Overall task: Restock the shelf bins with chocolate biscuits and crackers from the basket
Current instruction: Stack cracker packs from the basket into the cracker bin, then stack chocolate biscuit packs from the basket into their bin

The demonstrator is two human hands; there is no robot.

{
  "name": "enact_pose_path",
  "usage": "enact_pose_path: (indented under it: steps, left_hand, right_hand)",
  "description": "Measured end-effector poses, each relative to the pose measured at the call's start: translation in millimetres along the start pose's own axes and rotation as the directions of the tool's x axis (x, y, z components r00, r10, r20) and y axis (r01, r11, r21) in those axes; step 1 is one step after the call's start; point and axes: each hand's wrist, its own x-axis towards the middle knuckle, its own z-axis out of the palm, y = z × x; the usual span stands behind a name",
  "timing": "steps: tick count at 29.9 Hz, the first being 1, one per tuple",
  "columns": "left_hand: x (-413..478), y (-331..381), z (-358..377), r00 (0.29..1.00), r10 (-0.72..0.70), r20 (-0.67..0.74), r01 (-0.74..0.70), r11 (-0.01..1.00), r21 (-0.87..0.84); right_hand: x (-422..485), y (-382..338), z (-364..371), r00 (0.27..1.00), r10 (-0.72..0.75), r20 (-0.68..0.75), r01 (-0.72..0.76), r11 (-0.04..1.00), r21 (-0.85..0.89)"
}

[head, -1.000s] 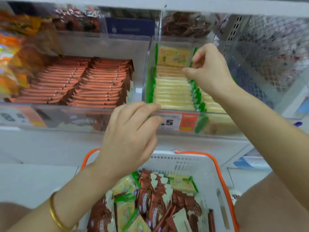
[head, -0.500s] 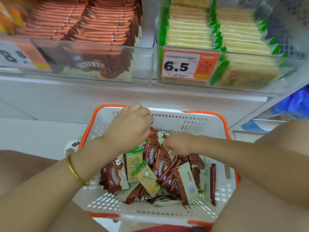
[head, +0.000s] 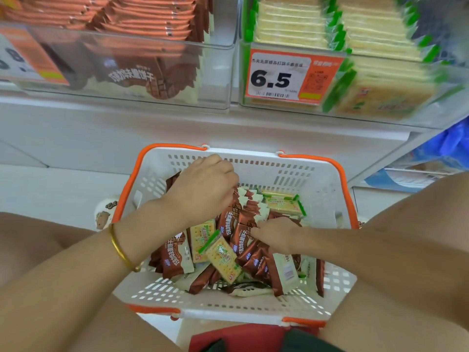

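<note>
Two hands are down in the white basket, which has orange handles and sits between the person's knees, just below the shelf. The left hand, with a gold bangle on its wrist, hangs over the back left of the load. Its fingers are curled downward and their tips are hidden among the packets, so I cannot tell whether they grip anything. The right hand lies lower, near the middle of the heap. Its fingers are held together and touch a brown packet, but I cannot tell whether they close round it. The basket holds a loose jumble of brown chocolate biscuit packets mixed with pale, green-edged cracker packets. One cracker packet lies flat near the back wall, beside the upright brown ones. Above, on the shelf, stand two clear bins side by side. The left bin holds rows of chocolate biscuits packed on edge, and a partly visible orange and white price label sits on its front. The right bin holds two rows of crackers, with more showing blurred through its front wall. On its front is an orange price tag reading 6.5. At the far right edge something blue shows under the shelf.
</note>
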Motion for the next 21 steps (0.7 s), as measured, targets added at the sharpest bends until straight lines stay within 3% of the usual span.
enact_pose_path:
  steps: [6, 8, 11, 13, 16, 19, 21]
  left_hand:
    - [0, 1, -2, 1.000, -0.007, 0.007, 0.008, 0.999, -0.037]
    - [1, 1, -4, 0.997, -0.052, 0.049, 0.055, 0.996, -0.069]
    - [3, 1, -8, 0.977, -0.139, 0.163, 0.162, 0.977, -0.140]
    - [3, 4, -11, 0.952, -0.178, 0.247, 0.233, 0.948, -0.215]
    - [-2, 12, -12, 0.906, -0.196, 0.375, 0.329, 0.885, -0.331]
    - [-6, 24, -9, 0.905, -0.201, 0.374, 0.356, 0.839, -0.412]
    - [-5, 27, -6, 0.929, -0.227, 0.291, 0.344, 0.819, -0.460]
  right_hand:
    - [-5, 1, -8, 0.998, 0.066, -0.009, -0.064, 0.986, 0.157]
    - [-15, 15, -32, 0.998, 0.057, -0.003, -0.053, 0.948, 0.314]
    - [-43, 30, -71, 0.988, 0.108, -0.106, -0.035, 0.844, 0.535]
    - [-58, 34, -88, 0.957, 0.234, -0.173, -0.036, 0.687, 0.726]
    - [-70, 28, -104, 0.887, 0.424, -0.185, 0.071, 0.270, 0.960]
    - [-77, 18, -115, 0.899, 0.422, -0.120, 0.200, -0.150, 0.968]
    - [-81, 13, -120, 0.913, 0.391, -0.118, 0.252, -0.313, 0.916]
